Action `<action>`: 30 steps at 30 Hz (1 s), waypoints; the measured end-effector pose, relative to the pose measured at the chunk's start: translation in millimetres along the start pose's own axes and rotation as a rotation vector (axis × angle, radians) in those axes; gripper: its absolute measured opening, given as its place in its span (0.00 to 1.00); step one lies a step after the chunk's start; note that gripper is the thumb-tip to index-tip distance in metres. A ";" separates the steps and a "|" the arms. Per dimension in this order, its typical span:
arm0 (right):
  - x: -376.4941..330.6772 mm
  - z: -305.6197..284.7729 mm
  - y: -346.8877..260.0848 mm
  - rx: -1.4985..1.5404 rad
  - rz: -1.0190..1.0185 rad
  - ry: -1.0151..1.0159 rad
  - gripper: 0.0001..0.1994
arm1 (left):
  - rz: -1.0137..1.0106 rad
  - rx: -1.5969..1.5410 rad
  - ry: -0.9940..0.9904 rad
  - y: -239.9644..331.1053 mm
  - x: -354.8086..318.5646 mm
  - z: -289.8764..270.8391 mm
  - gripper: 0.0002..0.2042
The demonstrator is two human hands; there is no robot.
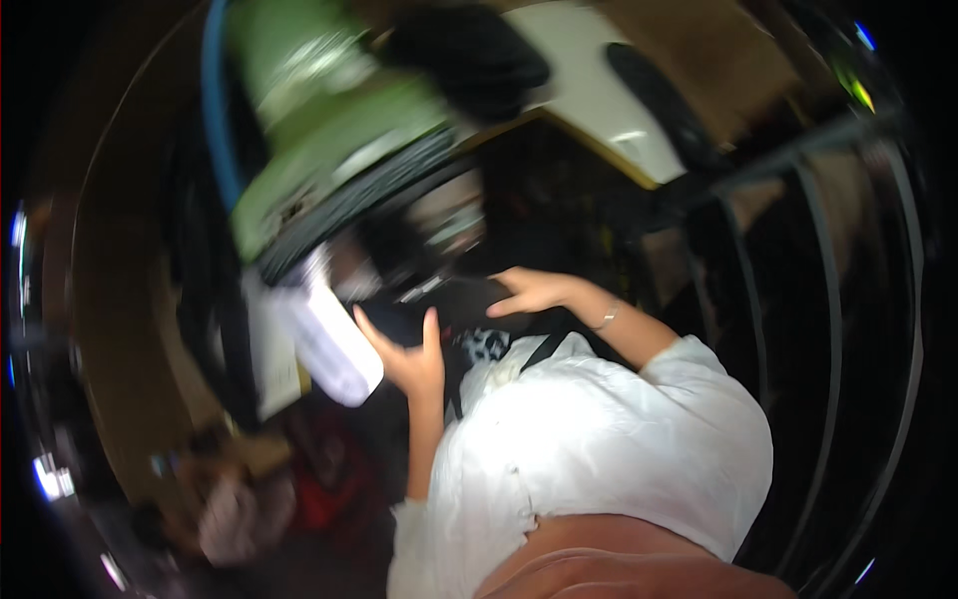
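Observation:
A black piece (454, 302), blurred and of a kind I cannot make out, lies across the front of my body under the green machine. My left hand (407, 364) grips its near left side, thumb and fingers apart around the dark surface. At its right end my right hand (534, 292) holds on, with the fingers over the top and the thumb nearer me. Just left of my left hand is a bright white rounded panel (337, 344). Below the black piece, a patterned blue-and-white cloth (487, 344) shows near my waist.
A large green machine (349, 130) with a dark lower edge looms ahead on the left. Beyond it stands a white tabletop (589, 75) with a yellowish edge. Dark metal bars (823, 250) run along the right. A blurred person (239, 514) is at the lower left.

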State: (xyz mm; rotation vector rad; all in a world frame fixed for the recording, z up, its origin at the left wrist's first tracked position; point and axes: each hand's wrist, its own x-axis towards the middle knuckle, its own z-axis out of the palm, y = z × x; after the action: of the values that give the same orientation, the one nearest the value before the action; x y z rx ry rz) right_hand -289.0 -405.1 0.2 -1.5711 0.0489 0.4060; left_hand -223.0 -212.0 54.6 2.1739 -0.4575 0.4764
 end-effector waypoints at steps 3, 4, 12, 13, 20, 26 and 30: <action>-31.5 8.0 23.2 0.023 -0.058 -0.025 0.20 | -0.121 -0.255 -0.148 -22.1 -0.6 1.3 0.35; -38.2 8.3 29.2 0.031 -0.023 -0.010 0.20 | -0.227 -0.518 -0.193 -26.9 -2.4 7.5 0.33; -40.3 27.6 54.9 0.099 0.039 0.104 0.26 | -0.263 -0.920 -0.665 38.7 2.4 27.6 0.13; -36.4 33.5 60.4 0.116 0.084 0.111 0.27 | -0.361 -0.957 -0.729 48.0 10.9 30.4 0.13; -50.9 31.3 48.2 0.081 0.177 0.126 0.20 | -0.584 -0.967 -0.675 36.6 31.7 22.6 0.10; -112.3 -52.3 85.6 0.444 0.101 0.309 0.28 | -0.539 -0.885 -0.516 14.8 10.4 15.9 0.08; -102.5 -70.0 25.9 0.748 -0.402 0.744 0.23 | -0.570 -1.134 -0.527 3.3 -2.3 11.7 0.09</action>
State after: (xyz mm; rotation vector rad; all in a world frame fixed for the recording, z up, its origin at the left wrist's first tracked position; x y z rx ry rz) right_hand -376.2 -497.1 3.6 -0.8766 0.4025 -0.4895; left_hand -224.5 -222.8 49.0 1.1746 -0.2475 -0.5834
